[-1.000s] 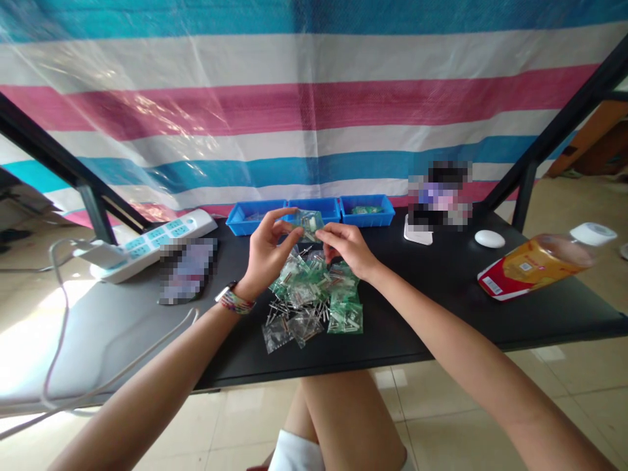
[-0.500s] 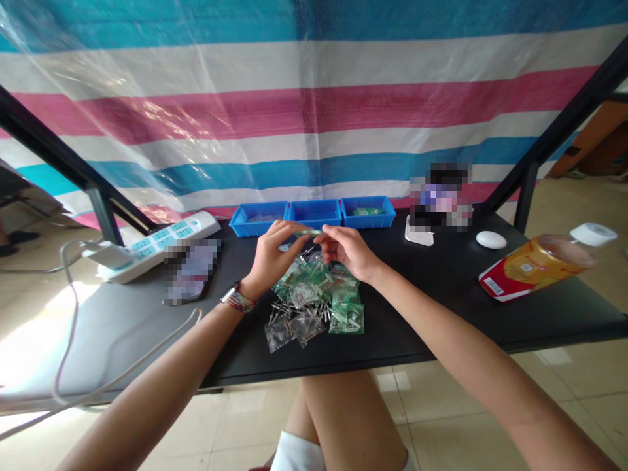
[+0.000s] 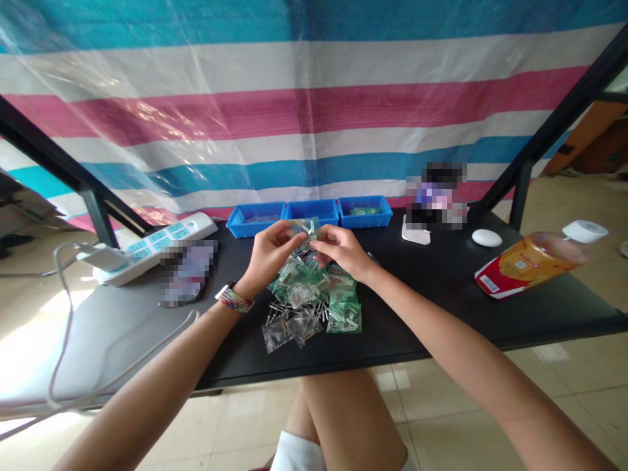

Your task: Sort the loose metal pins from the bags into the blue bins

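Plastic bag [image 3: 310,226], small and see-through, is pinched in the grip of both left hand [image 3: 271,252] and right hand [image 3: 345,252], above the far side of the packet pile [image 3: 314,289]. Beyond that pile stand blue trays [image 3: 313,210]; right of it, a bottle [image 3: 532,265].

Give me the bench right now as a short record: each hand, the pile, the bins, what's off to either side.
Left hand: pinching a small bag
Right hand: pinching the same bag
Pile on black table: green bags, clear bags, loose metal pins
Blue bins: three in a row; rightmost contains green packets
Left side: power strip
Right side: bottle
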Available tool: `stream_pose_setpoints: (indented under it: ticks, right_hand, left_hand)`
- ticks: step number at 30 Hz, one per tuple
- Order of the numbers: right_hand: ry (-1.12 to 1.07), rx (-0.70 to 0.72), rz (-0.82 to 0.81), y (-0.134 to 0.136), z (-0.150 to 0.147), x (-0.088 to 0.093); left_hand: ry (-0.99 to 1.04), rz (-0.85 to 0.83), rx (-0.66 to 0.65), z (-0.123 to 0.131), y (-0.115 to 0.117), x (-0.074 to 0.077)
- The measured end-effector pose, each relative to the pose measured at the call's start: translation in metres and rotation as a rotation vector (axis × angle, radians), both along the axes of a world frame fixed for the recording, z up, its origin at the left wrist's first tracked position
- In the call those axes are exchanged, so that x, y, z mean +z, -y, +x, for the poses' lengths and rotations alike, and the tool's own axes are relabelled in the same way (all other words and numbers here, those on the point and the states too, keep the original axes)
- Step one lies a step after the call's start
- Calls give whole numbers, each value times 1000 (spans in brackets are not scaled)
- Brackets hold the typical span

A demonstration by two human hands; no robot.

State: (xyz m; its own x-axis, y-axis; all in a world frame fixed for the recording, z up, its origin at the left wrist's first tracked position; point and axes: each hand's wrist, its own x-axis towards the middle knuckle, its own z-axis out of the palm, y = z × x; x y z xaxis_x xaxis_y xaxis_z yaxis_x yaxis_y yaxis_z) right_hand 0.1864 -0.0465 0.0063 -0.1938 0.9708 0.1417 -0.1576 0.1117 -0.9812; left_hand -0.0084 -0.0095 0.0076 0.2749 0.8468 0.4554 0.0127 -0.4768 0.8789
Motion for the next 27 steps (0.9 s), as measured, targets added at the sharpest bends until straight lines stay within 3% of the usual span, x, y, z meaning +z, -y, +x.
stream_pose_setpoints:
  ticks: [10,16,19,24,27]
  right_hand:
    - [-120,46,-171,-3,4,-1]
    - [-230,-55,-258,-11,8,-5]
    - [-305,-127,-288,-14,11,-3]
    - [-370,-197,-331,-12,14,3]
    - [-398,-225,-324,-12,17,6]
  left_hand:
    - [-20,15,-34,-1,3,4]
    - [-12,16,-66,-2,1,-1]
    - [-54,48,-23,-4,-2,-4]
    - [-421,195,125,-10,-11,-10]
    - [-671,258,119,-13,-14,-14]
